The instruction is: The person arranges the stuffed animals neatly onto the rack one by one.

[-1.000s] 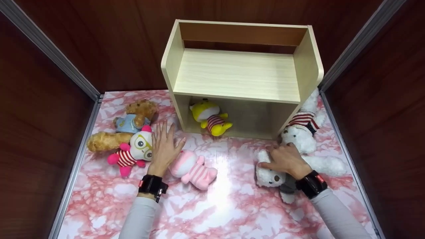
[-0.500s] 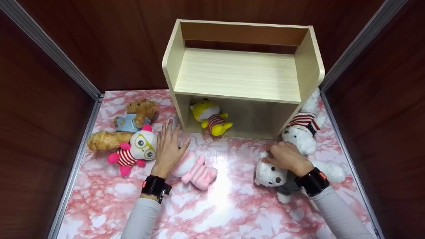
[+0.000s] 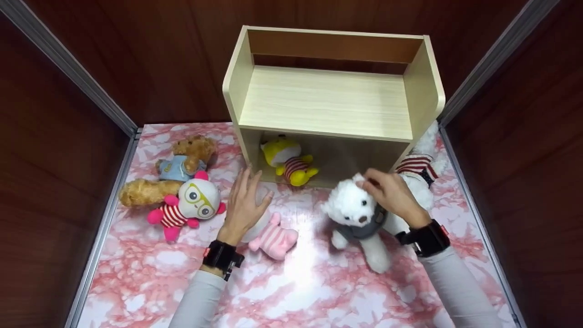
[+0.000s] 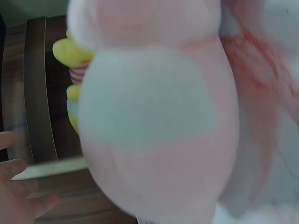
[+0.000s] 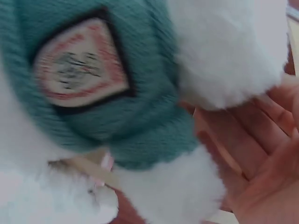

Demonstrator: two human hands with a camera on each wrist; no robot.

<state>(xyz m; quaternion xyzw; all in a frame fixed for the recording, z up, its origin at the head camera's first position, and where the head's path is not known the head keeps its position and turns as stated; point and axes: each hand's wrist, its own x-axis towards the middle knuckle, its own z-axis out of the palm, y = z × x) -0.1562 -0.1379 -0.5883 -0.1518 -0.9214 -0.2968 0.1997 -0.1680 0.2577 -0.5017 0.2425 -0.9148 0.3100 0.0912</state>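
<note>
My right hand [image 3: 394, 193] holds a white plush bear [image 3: 350, 202] by its head, and the bear stands tilted upright with its legs hanging. Its dark grey sweater [image 3: 364, 226] looks teal in the right wrist view, where a patch [image 5: 84, 65] shows on it and my fingers [image 5: 243, 135] reach behind the white head. My left hand [image 3: 243, 209] is spread flat, fingers apart, over the head of a pink striped plush toy [image 3: 274, 241]. That head is partly hidden under the hand. In the left wrist view the pink toy's pale belly [image 4: 149, 98] fills the middle.
A pale wooden shelf unit [image 3: 325, 100] stands at the back, with a yellow plush toy [image 3: 287, 159] in its lower compartment. A brown bear [image 3: 182, 159] and a panda plush with glasses [image 3: 196, 200] lie at left. Another white bear [image 3: 416, 168] lies right of the shelf.
My right hand has raised the white bear from lying down and brought it left toward the shelf's front. My left hand has slid right, off the panda's side and over the pink toy.
</note>
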